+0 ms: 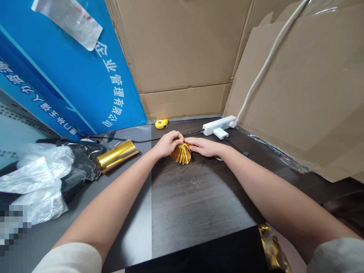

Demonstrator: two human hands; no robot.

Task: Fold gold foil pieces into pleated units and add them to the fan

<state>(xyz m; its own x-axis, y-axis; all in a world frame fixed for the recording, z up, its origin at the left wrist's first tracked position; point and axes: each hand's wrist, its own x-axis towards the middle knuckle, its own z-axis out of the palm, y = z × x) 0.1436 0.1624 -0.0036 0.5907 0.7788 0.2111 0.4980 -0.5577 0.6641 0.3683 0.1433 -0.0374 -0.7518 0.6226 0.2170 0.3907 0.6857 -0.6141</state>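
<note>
The pleated gold foil (181, 154) is lying at four o'clock from the left hand (169, 144), which is pinching its top, and nine o'clock from the right hand (205, 147), which is touching it, its grip unclear.

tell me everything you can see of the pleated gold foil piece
The pleated gold foil piece looks shiny and metallic, its narrow folds spreading fan-like toward the person. It is at the dark tabletop; whether it rests flat is unclear. The left hand and right hand touch its gathered far end, partly covering it.
</note>
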